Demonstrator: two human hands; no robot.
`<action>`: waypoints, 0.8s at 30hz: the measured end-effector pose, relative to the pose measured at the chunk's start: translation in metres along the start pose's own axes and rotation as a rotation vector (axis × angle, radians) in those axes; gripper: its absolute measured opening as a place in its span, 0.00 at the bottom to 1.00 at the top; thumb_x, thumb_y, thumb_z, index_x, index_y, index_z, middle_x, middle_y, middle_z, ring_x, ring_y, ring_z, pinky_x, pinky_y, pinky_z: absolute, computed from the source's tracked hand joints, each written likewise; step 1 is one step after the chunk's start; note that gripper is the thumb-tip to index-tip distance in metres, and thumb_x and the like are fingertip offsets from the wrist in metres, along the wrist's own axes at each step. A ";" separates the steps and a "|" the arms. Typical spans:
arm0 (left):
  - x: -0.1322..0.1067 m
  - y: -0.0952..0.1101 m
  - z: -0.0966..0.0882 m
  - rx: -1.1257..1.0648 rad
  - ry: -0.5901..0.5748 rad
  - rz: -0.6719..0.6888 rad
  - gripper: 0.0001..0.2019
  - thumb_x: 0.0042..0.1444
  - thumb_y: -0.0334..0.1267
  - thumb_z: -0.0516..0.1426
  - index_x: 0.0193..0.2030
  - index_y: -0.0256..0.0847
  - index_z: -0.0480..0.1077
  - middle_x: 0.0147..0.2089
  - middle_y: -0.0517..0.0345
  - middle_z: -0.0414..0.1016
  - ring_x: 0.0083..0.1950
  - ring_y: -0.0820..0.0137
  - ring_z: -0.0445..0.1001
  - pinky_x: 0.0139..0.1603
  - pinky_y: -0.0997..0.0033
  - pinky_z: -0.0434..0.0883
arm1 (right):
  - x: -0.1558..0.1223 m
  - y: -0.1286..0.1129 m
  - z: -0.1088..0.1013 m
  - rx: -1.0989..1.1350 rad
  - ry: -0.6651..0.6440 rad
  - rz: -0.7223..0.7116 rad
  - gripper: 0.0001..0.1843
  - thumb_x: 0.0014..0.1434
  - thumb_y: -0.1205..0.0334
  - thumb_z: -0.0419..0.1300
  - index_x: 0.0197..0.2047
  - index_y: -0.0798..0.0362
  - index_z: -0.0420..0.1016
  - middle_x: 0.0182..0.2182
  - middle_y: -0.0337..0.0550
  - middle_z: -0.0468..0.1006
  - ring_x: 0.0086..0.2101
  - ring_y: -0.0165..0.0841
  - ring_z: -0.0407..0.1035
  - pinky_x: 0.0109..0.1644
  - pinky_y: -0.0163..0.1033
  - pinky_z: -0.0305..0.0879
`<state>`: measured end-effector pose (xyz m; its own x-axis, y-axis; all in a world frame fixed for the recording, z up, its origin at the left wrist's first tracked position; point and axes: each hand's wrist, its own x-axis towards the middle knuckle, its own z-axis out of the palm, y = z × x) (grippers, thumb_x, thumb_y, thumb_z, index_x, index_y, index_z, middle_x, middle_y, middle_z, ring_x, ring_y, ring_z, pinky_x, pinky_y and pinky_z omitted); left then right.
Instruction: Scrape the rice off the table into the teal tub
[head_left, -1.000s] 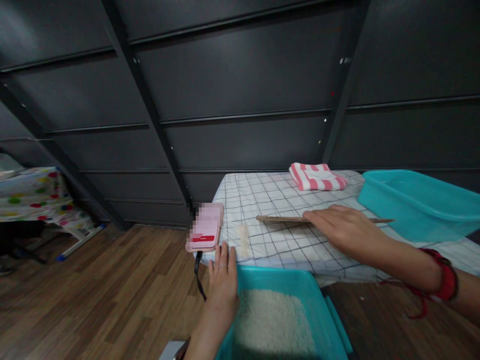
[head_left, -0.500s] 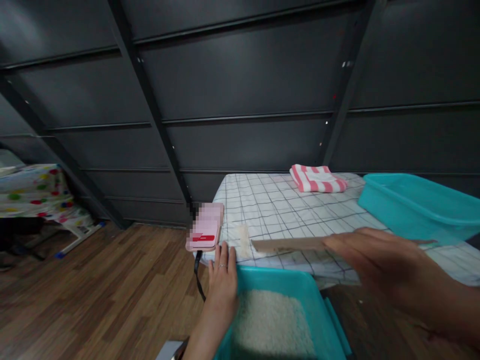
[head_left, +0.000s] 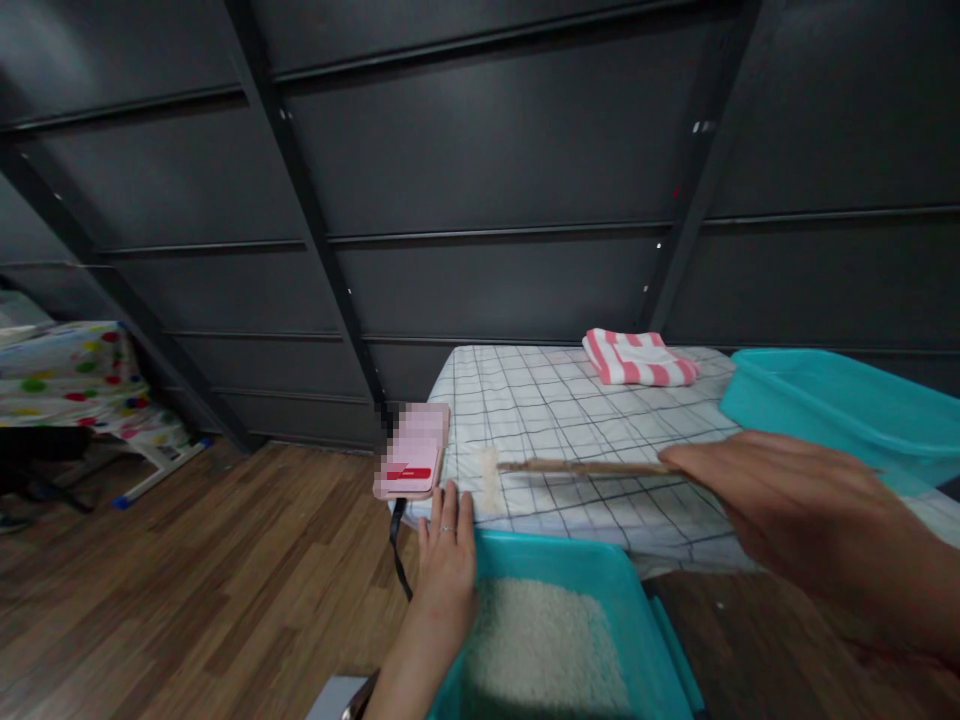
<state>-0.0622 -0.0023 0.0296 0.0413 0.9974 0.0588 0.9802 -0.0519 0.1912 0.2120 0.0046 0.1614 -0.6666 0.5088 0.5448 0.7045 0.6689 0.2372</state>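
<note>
My left hand (head_left: 448, 550) lies flat with its fingers stretched out on the near left edge of the cloth-covered table (head_left: 525, 400). It holds nothing, and a ring shows on one finger. Blurred a little, my right hand (head_left: 802, 500) grips a thin flat brown strip that looks like cardboard (head_left: 585, 468). The strip is held nearly level above the cloth, edge towards me, its left end by a pale beige band (head_left: 490, 482) on the cloth. Below the table edge stands a turquoise tub (head_left: 555, 550) of white rice-like grains (head_left: 540, 640).
A pink device (head_left: 411, 450), partly pixelated, sits at the table's left corner with a black strap hanging down. A folded red-and-white striped towel (head_left: 641, 358) lies at the back. Another turquoise tub (head_left: 840, 400) stands on the right. Dark wall panels (head_left: 487, 150) rise behind.
My right hand has moved slightly right and up with the brown strip. The strip has turned to show more of its thin edge. My left hand stays in place.
</note>
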 end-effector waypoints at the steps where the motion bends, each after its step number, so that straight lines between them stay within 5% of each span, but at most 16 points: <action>1: 0.000 -0.001 0.003 -0.001 0.020 0.004 0.41 0.37 0.16 0.45 0.64 0.30 0.47 0.68 0.39 0.38 0.68 0.57 0.33 0.63 0.48 0.46 | 0.012 0.005 0.005 -0.034 0.030 -0.036 0.18 0.55 0.75 0.45 0.41 0.52 0.72 0.31 0.43 0.78 0.30 0.35 0.70 0.34 0.41 0.66; 4: 0.000 -0.003 0.009 0.011 0.036 -0.009 0.41 0.37 0.16 0.45 0.64 0.28 0.47 0.68 0.38 0.40 0.68 0.58 0.36 0.64 0.50 0.47 | 0.046 0.016 0.029 -0.179 0.139 -0.166 0.20 0.52 0.79 0.44 0.42 0.57 0.72 0.31 0.46 0.78 0.30 0.35 0.70 0.34 0.40 0.65; 11: 0.001 -0.005 0.014 0.042 0.096 0.004 0.38 0.40 0.16 0.44 0.64 0.29 0.49 0.67 0.38 0.43 0.68 0.60 0.39 0.63 0.51 0.50 | 0.088 0.017 0.082 -0.130 0.082 -0.235 0.17 0.51 0.80 0.47 0.39 0.59 0.72 0.29 0.46 0.78 0.28 0.34 0.70 0.32 0.38 0.64; 20: -0.001 -0.008 0.017 0.006 0.135 0.045 0.38 0.42 0.17 0.45 0.64 0.30 0.47 0.67 0.37 0.45 0.68 0.58 0.38 0.63 0.48 0.49 | 0.075 0.019 0.053 -0.023 0.113 -0.318 0.19 0.48 0.81 0.46 0.39 0.58 0.71 0.30 0.45 0.78 0.30 0.32 0.71 0.35 0.36 0.65; 24: 0.000 -0.007 0.015 -0.001 0.097 0.023 0.37 0.41 0.16 0.43 0.64 0.28 0.48 0.67 0.38 0.43 0.68 0.60 0.37 0.63 0.51 0.49 | 0.081 0.020 0.064 -0.081 0.194 -0.301 0.18 0.52 0.80 0.45 0.38 0.59 0.72 0.29 0.46 0.78 0.27 0.32 0.71 0.32 0.37 0.65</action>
<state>-0.0666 -0.0012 0.0138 0.0447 0.9864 0.1581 0.9790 -0.0748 0.1899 0.1567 0.0939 0.1585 -0.7935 0.1782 0.5818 0.5063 0.7238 0.4688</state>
